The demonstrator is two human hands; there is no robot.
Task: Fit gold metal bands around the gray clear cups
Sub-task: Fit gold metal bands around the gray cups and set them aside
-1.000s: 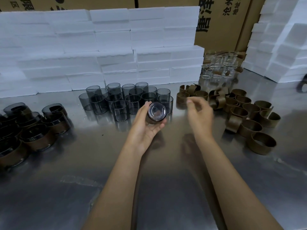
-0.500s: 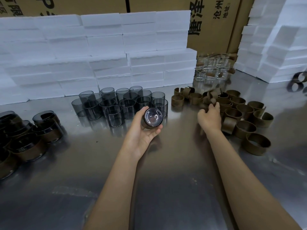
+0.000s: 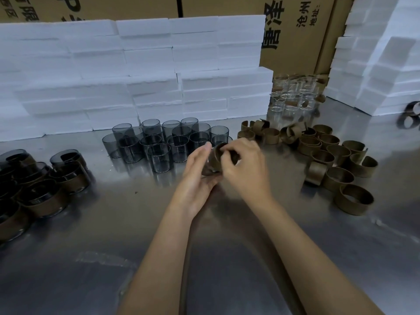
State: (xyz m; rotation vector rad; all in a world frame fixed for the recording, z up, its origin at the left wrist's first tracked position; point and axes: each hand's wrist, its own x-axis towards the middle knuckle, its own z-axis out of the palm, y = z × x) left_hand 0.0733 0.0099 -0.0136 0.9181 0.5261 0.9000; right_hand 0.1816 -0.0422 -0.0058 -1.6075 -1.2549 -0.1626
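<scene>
Left hand (image 3: 195, 178) cradles gray cup (image 3: 210, 171); right hand (image 3: 245, 169) fingers pinch gold band (image 3: 216, 159)

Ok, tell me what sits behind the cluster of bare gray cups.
Directly behind the bare gray cups rises a stacked wall of white foam blocks, with cardboard boxes above and behind it. The foam hides the boxes' lower parts and whatever else stands behind it.

you're getting open table (image 3: 141, 223) up front; gray cups (image 3: 159, 142) blocking center-back, gold bands (image 3: 336, 160) crowding rt, banded cups (image 3: 41, 187) crowding lft.
</scene>
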